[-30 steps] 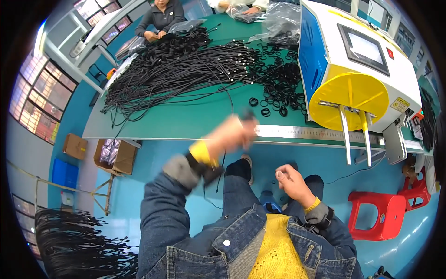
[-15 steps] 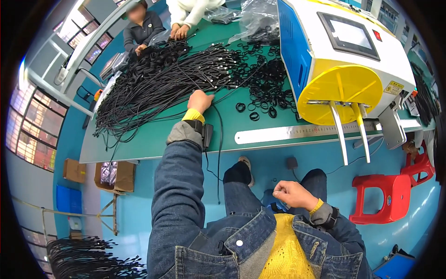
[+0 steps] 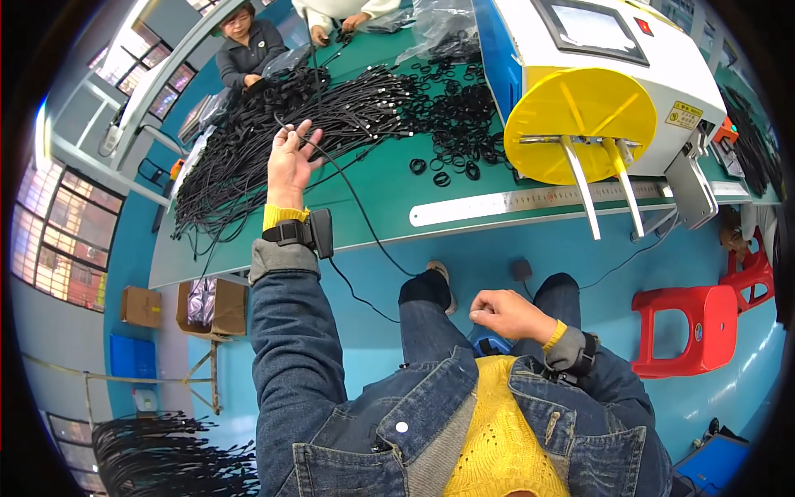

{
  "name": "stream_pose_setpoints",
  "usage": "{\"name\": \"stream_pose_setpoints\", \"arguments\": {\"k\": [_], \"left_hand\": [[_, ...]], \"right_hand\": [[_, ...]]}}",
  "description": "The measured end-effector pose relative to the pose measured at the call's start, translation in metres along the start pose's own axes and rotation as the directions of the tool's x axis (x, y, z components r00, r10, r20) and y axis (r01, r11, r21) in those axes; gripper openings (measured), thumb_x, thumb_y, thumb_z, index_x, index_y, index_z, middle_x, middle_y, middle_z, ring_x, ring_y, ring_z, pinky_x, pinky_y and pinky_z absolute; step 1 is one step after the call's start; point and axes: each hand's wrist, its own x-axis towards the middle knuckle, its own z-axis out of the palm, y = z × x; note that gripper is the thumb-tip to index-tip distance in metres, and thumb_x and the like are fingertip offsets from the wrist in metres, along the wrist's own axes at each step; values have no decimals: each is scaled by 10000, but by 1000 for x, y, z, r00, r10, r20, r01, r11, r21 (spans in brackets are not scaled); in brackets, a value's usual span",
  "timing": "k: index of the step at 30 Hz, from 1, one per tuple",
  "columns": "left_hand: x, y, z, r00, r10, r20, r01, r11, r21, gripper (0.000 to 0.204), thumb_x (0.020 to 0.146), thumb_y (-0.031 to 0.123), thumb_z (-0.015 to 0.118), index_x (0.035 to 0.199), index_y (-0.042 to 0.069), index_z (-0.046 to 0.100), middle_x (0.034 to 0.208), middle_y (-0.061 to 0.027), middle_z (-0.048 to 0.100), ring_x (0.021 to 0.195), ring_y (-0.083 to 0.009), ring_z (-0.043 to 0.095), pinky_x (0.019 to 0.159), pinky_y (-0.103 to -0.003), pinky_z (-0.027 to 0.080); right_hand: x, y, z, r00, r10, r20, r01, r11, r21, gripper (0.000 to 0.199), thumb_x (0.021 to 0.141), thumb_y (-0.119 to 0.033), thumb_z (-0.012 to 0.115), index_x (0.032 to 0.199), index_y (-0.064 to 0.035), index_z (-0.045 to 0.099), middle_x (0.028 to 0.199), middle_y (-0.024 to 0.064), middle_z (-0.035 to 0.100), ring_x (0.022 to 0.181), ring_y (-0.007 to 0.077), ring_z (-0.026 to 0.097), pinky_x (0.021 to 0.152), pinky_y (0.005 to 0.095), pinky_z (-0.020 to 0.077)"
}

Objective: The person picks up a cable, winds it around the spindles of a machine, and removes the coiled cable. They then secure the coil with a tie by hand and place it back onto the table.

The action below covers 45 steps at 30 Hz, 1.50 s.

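Note:
My left hand [image 3: 291, 166] is raised over the front of the green table, palm turned up. Thumb and forefinger pinch a black cable [image 3: 362, 207], while the other fingers are spread. One part of the cable rises past the fingers toward the far side; the other hangs in a curve over the table edge toward my knee. Beyond the hand lies a big heap of black cables [image 3: 240, 174] with pale metal ends. My right hand [image 3: 509, 316] hovers over my lap, fingers curled in, with nothing visible in them.
Many black rings [image 3: 455, 124] lie beside the heap. A steel ruler [image 3: 497, 205] runs along the table edge, below a white machine with a yellow disc [image 3: 580, 124] and two prongs. Two people work across the table. A red stool [image 3: 704, 331] stands at the right.
My left hand has risen from the heap and moved left, turning palm up and lifting the cable with it. My right hand has shifted slightly. A person's hands across the table have moved apart.

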Motion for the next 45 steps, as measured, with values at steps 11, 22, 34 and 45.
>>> {"name": "stream_pose_setpoints", "arguments": {"k": [11, 22, 34, 45], "left_hand": [[-190, -8, 13, 810, 261, 525, -364, 926, 102, 144, 892, 26, 441, 1032, 53, 418, 815, -96, 551, 693, -160, 508, 687, -295, 452], [-255, -27, 9, 820, -366, 441, 442, 893, -81, 345, 942, 249, 420, 1189, 9, 433, 946, -112, 580, 862, -210, 578, 805, -334, 473], [-268, -12, 64, 863, -293, 411, -31, 782, 623, 215, 920, 127, 442, 1002, -18, 577, 582, 52, 398, 485, -15, 320, 445, -189, 253], [-262, 25, 83, 571, -628, 529, 169, 720, 673, 193, 897, 120, 496, 921, -42, 597, 578, 51, 401, 511, -28, 319, 451, -188, 241]], "right_hand": [[84, -110, -13, 859, -422, -291, 496, 826, 266, 579, 876, -300, 558, 1307, -3, 310, 1078, 140, 536, 884, 127, 524, 761, 276, 456], [34, -80, 35, 925, -330, 188, 226, 876, 427, 296, 940, -271, 432, 1005, 3, 526, 791, 116, 627, 726, 241, 627, 706, 357, 504], [-40, -85, -43, 537, -686, -491, 258, 687, -679, 587, 655, -94, 725, 1181, -6, 479, 1202, 193, 493, 1043, 349, 514, 891, 400, 427], [-77, -76, -82, 360, -865, -349, 298, 461, -836, 547, 616, -15, 725, 1119, 26, 514, 1054, 192, 555, 852, 297, 584, 687, 312, 503]]}}
